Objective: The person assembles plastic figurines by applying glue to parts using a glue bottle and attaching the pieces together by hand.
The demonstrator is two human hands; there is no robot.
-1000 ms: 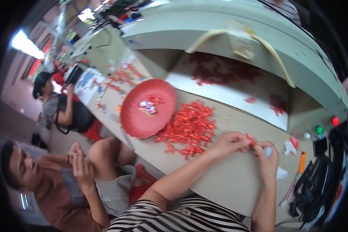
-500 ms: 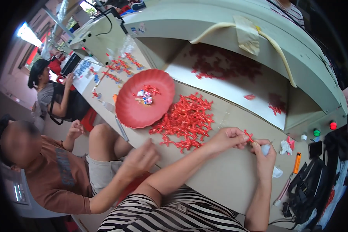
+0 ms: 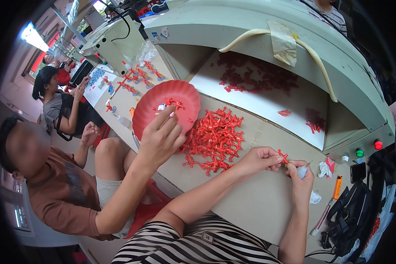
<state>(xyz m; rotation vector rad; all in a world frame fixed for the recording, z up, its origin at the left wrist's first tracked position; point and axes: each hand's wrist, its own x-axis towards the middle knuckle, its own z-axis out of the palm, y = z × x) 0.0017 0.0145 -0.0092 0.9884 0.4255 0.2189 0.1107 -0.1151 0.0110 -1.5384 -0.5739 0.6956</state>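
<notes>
- Now left hand (image 3: pixel 258 159) pinches a small red plastic piece (image 3: pixel 283 155) above the table (image 3: pixel 251 202)
- right hand (image 3: pixel 300 174) is closed around a small craft knife (image 3: pixel 304 169), touching that piece
- co-worker's hand (image 3: pixel 160 138) reaches with spread fingers over the red plate (image 3: pixel 147 115), beside the pile of red pieces (image 3: pixel 213 138)

Bench (image 3: pixel 259 198): pale beige top. On it: red plate (image 3: pixel 160 110) at left; heap of red branched plastic pieces (image 3: pixel 213 138) just beside plate; orange lighter (image 3: pixel 337 187), crumpled white scrap (image 3: pixel 314 197), pen-like stick (image 3: pixel 321 218) near right edge.
</notes>
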